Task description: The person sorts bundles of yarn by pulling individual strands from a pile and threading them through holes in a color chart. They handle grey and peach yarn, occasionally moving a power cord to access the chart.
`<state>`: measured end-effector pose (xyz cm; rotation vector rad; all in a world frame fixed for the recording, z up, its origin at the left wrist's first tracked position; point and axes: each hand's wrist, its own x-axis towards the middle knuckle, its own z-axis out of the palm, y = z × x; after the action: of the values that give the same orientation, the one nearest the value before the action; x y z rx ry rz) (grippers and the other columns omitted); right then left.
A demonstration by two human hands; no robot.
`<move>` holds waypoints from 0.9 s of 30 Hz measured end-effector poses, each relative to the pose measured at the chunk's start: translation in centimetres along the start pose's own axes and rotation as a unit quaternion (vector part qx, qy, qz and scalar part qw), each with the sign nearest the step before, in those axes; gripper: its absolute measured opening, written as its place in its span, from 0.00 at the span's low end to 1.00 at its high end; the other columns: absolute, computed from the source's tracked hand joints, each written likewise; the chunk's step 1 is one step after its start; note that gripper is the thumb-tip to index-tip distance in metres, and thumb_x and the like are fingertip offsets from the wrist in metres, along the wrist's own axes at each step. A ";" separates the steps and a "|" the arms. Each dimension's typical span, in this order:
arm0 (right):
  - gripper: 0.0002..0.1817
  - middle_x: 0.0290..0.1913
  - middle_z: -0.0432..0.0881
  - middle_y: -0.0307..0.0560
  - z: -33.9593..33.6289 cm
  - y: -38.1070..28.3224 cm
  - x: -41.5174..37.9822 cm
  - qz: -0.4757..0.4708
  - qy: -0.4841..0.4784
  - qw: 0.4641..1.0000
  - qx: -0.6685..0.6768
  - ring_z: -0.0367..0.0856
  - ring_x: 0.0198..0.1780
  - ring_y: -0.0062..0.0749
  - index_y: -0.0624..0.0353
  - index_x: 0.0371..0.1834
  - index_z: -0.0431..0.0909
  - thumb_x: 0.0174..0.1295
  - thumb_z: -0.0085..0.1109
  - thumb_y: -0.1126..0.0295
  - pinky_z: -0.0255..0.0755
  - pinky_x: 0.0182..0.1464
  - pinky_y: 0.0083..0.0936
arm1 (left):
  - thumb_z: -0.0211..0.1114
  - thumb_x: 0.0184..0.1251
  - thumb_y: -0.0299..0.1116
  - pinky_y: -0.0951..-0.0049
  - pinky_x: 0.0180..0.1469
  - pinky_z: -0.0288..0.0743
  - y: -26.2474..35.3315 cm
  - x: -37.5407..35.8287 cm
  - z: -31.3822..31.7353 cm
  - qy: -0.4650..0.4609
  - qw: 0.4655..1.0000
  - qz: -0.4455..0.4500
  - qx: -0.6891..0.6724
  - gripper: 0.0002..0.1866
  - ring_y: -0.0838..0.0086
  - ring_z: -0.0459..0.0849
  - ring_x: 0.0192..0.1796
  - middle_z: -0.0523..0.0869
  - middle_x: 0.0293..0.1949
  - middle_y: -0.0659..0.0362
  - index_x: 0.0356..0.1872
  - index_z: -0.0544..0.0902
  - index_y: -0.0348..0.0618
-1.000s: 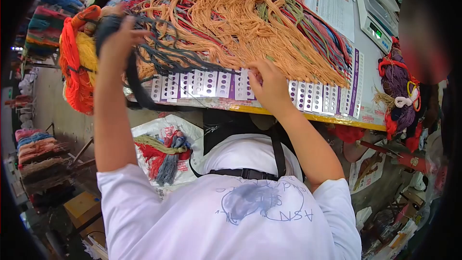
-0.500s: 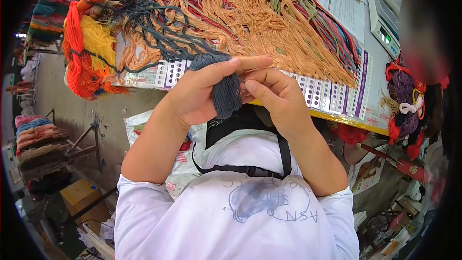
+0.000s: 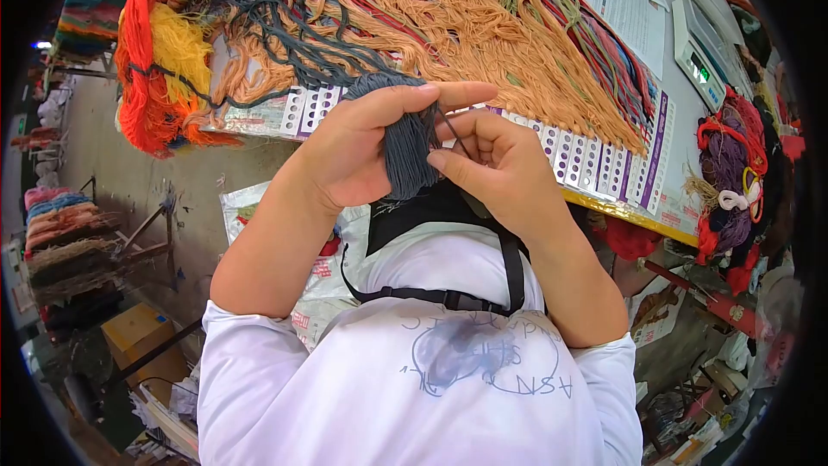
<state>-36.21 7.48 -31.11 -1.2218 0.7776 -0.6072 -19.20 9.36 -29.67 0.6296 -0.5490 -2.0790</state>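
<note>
My left hand (image 3: 362,151) grips a bundle of dark grey yarn (image 3: 405,151) in front of my chest, thumb stretched over its top. The bundle's strands run up onto the table into the pile. My right hand (image 3: 496,164) pinches a single thin grey thread at the bundle's right side. Behind both hands a row of white punched cards (image 3: 595,168) with round holes lines the table edge, with orange yarn (image 3: 483,34) spread over them.
An orange and yellow yarn skein (image 3: 155,69) hangs off the table's left corner. Printed sheets (image 3: 634,9) and a digital scale (image 3: 703,56) lie at the far right. Purple and red yarn (image 3: 733,164) hangs at the right. Below stand yarn racks (image 3: 65,242) and a bag (image 3: 319,267).
My left hand came down from the yarn pile with the grey bundle to meet my right hand, which left the cards and now pinches a thread from the bundle.
</note>
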 end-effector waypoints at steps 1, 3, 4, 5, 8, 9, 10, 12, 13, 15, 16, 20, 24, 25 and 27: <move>0.07 0.31 0.77 0.38 -0.1 0.0 0.0 0.001 0.000 1.000 0.000 0.73 0.30 0.14 0.66 0.37 0.77 0.57 0.61 0.76 0.67 0.31 0.13 | 0.43 0.69 0.42 0.66 0.60 0.68 0.1 0.0 -0.1 -0.015 1.000 -0.001 0.011 0.30 0.63 0.75 0.59 0.72 0.59 0.45 0.65 0.60 0.27; 0.05 0.28 0.77 0.36 -0.3 0.1 0.0 -0.002 -0.009 1.000 0.028 0.74 0.32 0.14 0.67 0.33 0.79 0.56 0.61 0.76 0.68 0.35 0.12 | 0.43 0.69 0.42 0.66 0.60 0.68 0.2 -0.1 0.1 -0.006 1.000 0.005 -0.007 0.30 0.62 0.74 0.59 0.71 0.60 0.45 0.64 0.60 0.27; 0.05 0.28 0.77 0.36 -0.2 0.0 0.0 -0.001 -0.010 1.000 0.027 0.74 0.32 0.14 0.67 0.33 0.79 0.56 0.61 0.76 0.68 0.35 0.12 | 0.43 0.69 0.42 0.66 0.60 0.68 0.2 -0.1 0.1 0.003 1.000 0.011 -0.024 0.30 0.62 0.73 0.60 0.69 0.62 0.45 0.64 0.60 0.27; 0.05 0.28 0.78 0.36 -0.1 0.0 -0.1 -0.014 -0.008 0.998 0.054 0.75 0.32 0.15 0.67 0.33 0.79 0.57 0.61 0.76 0.69 0.36 0.13 | 0.43 0.69 0.42 0.66 0.60 0.68 0.3 -0.2 0.1 0.004 1.000 0.012 -0.025 0.30 0.62 0.73 0.60 0.69 0.62 0.45 0.64 0.60 0.27; 0.05 0.30 0.80 0.38 0.0 -0.3 -0.2 -0.017 -0.005 0.995 0.103 0.76 0.34 0.16 0.68 0.34 0.80 0.57 0.61 0.77 0.70 0.38 0.14 | 0.43 0.69 0.42 0.64 0.61 0.67 0.7 -0.4 -0.2 0.000 1.000 0.012 -0.018 0.30 0.62 0.71 0.62 0.66 0.64 0.46 0.64 0.60 0.28; 0.05 0.32 0.81 0.39 0.0 -0.4 -0.2 -0.009 -0.005 0.992 0.124 0.77 0.35 0.16 0.68 0.34 0.80 0.57 0.61 0.77 0.71 0.39 0.14 | 0.44 0.69 0.42 0.65 0.60 0.69 0.8 -0.4 -0.2 0.011 1.000 0.014 -0.010 0.29 0.63 0.72 0.61 0.68 0.62 0.47 0.64 0.61 0.28; 0.05 0.32 0.81 0.39 0.0 -0.6 -0.2 -0.008 -0.005 0.992 0.122 0.77 0.35 0.16 0.68 0.34 0.80 0.57 0.61 0.77 0.71 0.39 0.14 | 0.44 0.69 0.41 0.66 0.59 0.70 0.9 -0.4 -0.3 0.021 1.000 0.016 -0.002 0.29 0.64 0.74 0.59 0.71 0.60 0.48 0.64 0.63 0.29; 0.06 0.35 0.82 0.42 0.0 -0.9 -0.3 0.017 0.002 0.991 0.131 0.77 0.36 0.17 0.68 0.35 0.80 0.58 0.60 0.77 0.71 0.41 0.15 | 0.45 0.70 0.41 0.68 0.55 0.72 1.1 -0.7 -0.6 0.034 0.999 0.024 0.030 0.28 0.67 0.76 0.55 0.74 0.55 0.51 0.63 0.64 0.29; 0.06 0.35 0.82 0.42 0.0 -0.8 -0.2 0.018 0.002 0.991 0.130 0.77 0.36 0.17 0.68 0.35 0.80 0.58 0.60 0.77 0.71 0.41 0.15 | 0.46 0.70 0.41 0.70 0.52 0.74 1.2 -0.7 -0.8 0.050 0.996 0.030 0.063 0.28 0.70 0.78 0.51 0.77 0.50 0.53 0.63 0.65 0.30; 0.07 0.35 0.82 0.44 -0.2 -0.4 -0.2 0.004 -0.011 0.990 0.139 0.78 0.36 0.19 0.68 0.37 0.79 0.59 0.59 0.76 0.71 0.42 0.15 | 0.47 0.70 0.42 0.73 0.48 0.74 1.4 -0.7 -0.3 0.065 0.995 0.030 0.073 0.27 0.74 0.78 0.42 0.77 0.39 0.58 0.62 0.66 0.29; 0.07 0.35 0.82 0.44 -0.2 -0.4 -0.2 0.005 -0.009 0.990 0.137 0.78 0.36 0.19 0.68 0.37 0.79 0.59 0.59 0.76 0.71 0.42 0.15 | 0.48 0.70 0.42 0.76 0.44 0.74 1.4 -0.6 -0.1 0.081 0.993 0.030 0.085 0.27 0.79 0.78 0.33 0.77 0.29 0.62 0.61 0.67 0.29; 0.08 0.32 0.81 0.44 -2.9 -0.8 -0.6 0.020 -0.081 0.980 0.182 0.78 0.33 0.23 0.67 0.40 0.77 0.59 0.58 0.75 0.71 0.40 0.17 | 0.53 0.68 0.41 0.79 0.21 0.64 2.0 -1.3 -2.8 -0.011 0.981 -0.011 0.194 0.25 0.86 0.58 0.13 0.61 0.13 0.70 0.56 0.71 0.27; 0.07 0.23 0.74 0.39 -14.2 -1.6 -7.0 -0.047 0.111 0.970 0.210 0.72 0.24 0.21 0.64 0.40 0.75 0.60 0.53 0.76 0.66 0.29 0.19 | 0.56 0.65 0.32 0.84 0.12 0.49 4.6 -7.9 -8.5 0.034 0.957 0.275 0.085 0.25 0.88 0.55 0.13 0.59 0.16 0.70 0.62 0.65 0.33; 0.04 0.20 0.65 0.34 -19.3 -1.9 -10.1 -0.064 0.175 0.946 0.267 0.63 0.20 0.15 0.62 0.37 0.73 0.64 0.50 0.74 0.60 0.25 0.16 | 0.50 0.69 0.29 0.85 0.14 0.50 6.2 -10.0 -9.6 0.047 0.938 0.338 -0.052 0.24 0.88 0.53 0.14 0.58 0.18 0.70 0.64 0.62 0.34; 0.08 0.25 0.59 0.33 -28.5 -2.5 -17.5 -0.088 0.261 0.903 0.328 0.53 0.20 0.15 0.59 0.34 0.67 0.70 0.42 0.69 0.51 0.20 0.13 | 0.45 0.70 0.24 0.86 0.16 0.51 8.9 -15.4 -13.4 0.083 0.914 0.387 -0.085 0.24 0.88 0.53 0.14 0.59 0.18 0.70 0.66 0.59 0.35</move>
<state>-69.48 3.62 -29.54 -0.4991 0.8071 -1.2636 2.12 15.62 -31.25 0.3875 -0.4201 -1.2902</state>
